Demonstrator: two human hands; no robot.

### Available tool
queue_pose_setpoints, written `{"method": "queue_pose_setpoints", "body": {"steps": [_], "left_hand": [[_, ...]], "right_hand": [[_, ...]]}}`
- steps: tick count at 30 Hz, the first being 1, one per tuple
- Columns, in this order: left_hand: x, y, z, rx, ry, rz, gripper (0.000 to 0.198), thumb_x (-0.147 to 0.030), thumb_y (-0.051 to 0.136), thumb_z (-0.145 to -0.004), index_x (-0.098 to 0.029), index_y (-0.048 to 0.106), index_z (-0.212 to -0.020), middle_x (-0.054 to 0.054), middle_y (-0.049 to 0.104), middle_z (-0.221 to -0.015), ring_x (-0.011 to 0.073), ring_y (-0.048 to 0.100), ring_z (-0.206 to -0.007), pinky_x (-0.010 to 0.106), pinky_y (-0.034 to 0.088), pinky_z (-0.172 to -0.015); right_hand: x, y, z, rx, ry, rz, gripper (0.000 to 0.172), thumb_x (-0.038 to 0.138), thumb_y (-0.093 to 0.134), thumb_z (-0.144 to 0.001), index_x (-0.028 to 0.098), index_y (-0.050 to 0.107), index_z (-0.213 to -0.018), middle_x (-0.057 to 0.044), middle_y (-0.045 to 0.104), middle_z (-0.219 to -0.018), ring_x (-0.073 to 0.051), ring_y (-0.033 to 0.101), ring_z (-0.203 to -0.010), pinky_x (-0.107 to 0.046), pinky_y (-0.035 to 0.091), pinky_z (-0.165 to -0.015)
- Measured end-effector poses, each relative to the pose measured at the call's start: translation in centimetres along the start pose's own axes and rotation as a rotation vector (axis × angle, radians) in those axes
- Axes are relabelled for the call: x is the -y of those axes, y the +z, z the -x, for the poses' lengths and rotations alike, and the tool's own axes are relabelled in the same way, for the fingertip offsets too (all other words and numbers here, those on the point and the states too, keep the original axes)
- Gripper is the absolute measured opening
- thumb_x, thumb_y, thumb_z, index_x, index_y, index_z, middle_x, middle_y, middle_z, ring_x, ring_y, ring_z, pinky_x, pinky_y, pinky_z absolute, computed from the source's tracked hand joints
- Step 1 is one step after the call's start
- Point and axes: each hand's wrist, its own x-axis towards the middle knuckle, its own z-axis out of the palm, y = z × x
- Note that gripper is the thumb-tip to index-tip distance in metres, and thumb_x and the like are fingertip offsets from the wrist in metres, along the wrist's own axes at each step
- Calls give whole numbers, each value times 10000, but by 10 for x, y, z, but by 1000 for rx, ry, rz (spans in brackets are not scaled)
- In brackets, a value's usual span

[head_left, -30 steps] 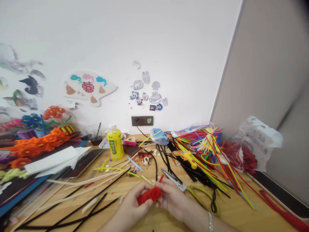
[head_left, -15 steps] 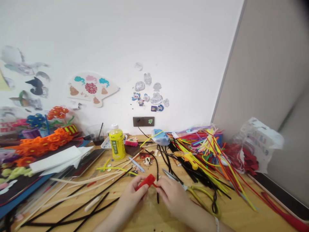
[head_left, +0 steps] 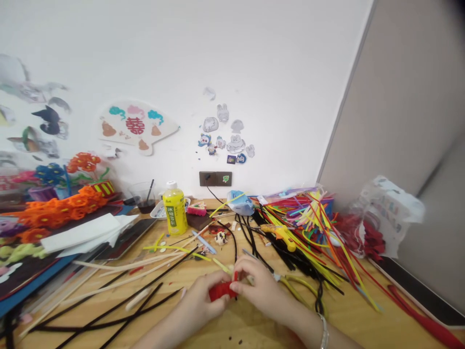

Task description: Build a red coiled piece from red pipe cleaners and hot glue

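Low over the front of the table, my left hand (head_left: 199, 301) is closed around a small red fuzzy block (head_left: 219, 291), which looks built from pipe cleaners. My right hand (head_left: 260, 285) pinches a short red pipe cleaner end (head_left: 235, 277) at the block's right side. Fingers of both hands nearly meet there, and how the end joins the block is hidden. Just right of my right hand lie scissors (head_left: 303, 285) with yellow handles, partly covered by that hand. A black pipe cleaner (head_left: 235, 242) runs down behind my fingers.
A yellow drink bottle (head_left: 175, 211) stands behind my hands. Black and cream pipe cleaners (head_left: 119, 283) lie at left, a colourful heap of them (head_left: 301, 208) at right. A yellow glue gun (head_left: 281, 233) rests by the heap. Orange pipe-cleaner flowers (head_left: 61, 211) sit far left.
The red block has turned in my left hand and sits slightly lower. My right hand has shifted slightly, and the red end in its pinch now points upward. The view has tilted a little.
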Motion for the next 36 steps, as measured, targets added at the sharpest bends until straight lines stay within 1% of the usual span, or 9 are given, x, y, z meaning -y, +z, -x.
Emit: {"method": "queue_pose_setpoints", "body": {"steps": [4, 7, 10, 12, 15, 18, 24, 31, 36], "left_hand": [[5, 2, 1, 17, 5, -50, 167, -130, 486, -615, -171, 618, -708, -26, 575, -617, 157, 505, -624, 233, 371, -601], [7, 3, 0, 5, 6, -48, 170, -128, 484, -614, -170, 616, -713, -23, 580, -631, 158, 510, -627, 236, 371, -604], [5, 2, 0, -8, -7, -9, 170, -133, 468, -608, -164, 600, -712, -7, 600, -664, 169, 528, -658, 245, 395, -624], [2, 1, 0, -20, -20, 25, 177, -147, 457, -612, -162, 589, -729, 8, 622, -701, 181, 545, -690, 259, 416, -652], [-2, 1, 0, -25, -33, 68, 190, -170, 457, -618, -157, 580, -762, 28, 649, -739, 194, 565, -721, 281, 437, -690], [0, 1, -1, -40, -32, 101, 184, -196, 483, -632, -161, 574, -788, 38, 662, -777, 196, 580, -751, 282, 441, -715], [11, 2, 0, -108, -62, 78, 164, -240, 499, -693, -187, 504, -847, -31, 597, -595, 137, 514, -521, 228, 392, -508], [8, 0, 0, -155, -32, -62, 94, -234, 549, -706, -172, 586, -766, 16, 633, -707, 176, 536, -655, 271, 411, -631], [8, -2, -1, -155, -17, -103, 136, -222, 551, -724, -161, 634, -814, 47, 685, -776, 197, 593, -715, 268, 439, -668]], "right_hand": [[-12, 6, -3, 74, 233, -330, 133, 247, 650, -695, 162, 548, -696, 24, 517, -677, -114, 503, -634, -229, 403, -590], [-17, 12, -3, 7, 297, -421, 188, 222, 667, -660, 169, 551, -798, 26, 542, -694, -119, 529, -652, -237, 422, -621], [-15, 16, 0, -78, 237, -250, 155, 212, 638, -697, 182, 568, -831, 18, 548, -708, -127, 531, -652, -237, 424, -598], [-10, 14, 3, -83, 108, -44, 92, 232, 582, -770, 185, 592, -848, -7, 566, -751, -140, 537, -689, -255, 428, -627], [-3, 6, 7, -2, -109, 228, 166, 242, 448, -874, 185, 602, -896, -47, 584, -838, -168, 535, -795, -293, 418, -718], [2, -3, 7, 80, -190, 343, 183, 257, 419, -890, 173, 571, -946, -66, 583, -885, -187, 521, -834, -305, 413, -738], [5, -6, 6, 149, -127, 385, 126, 260, 478, -868, 171, 525, -943, -62, 572, -905, -191, 517, -827, -299, 408, -711], [-2, 0, 6, 121, -32, 316, 86, 232, 474, -866, 176, 531, -901, -48, 576, -865, -182, 524, -791, -287, 400, -683], [-10, 4, 7, 113, -3, 314, 102, 223, 478, -865, 182, 534, -940, -49, 579, -893, -188, 538, -818, -292, 408, -709]]}}
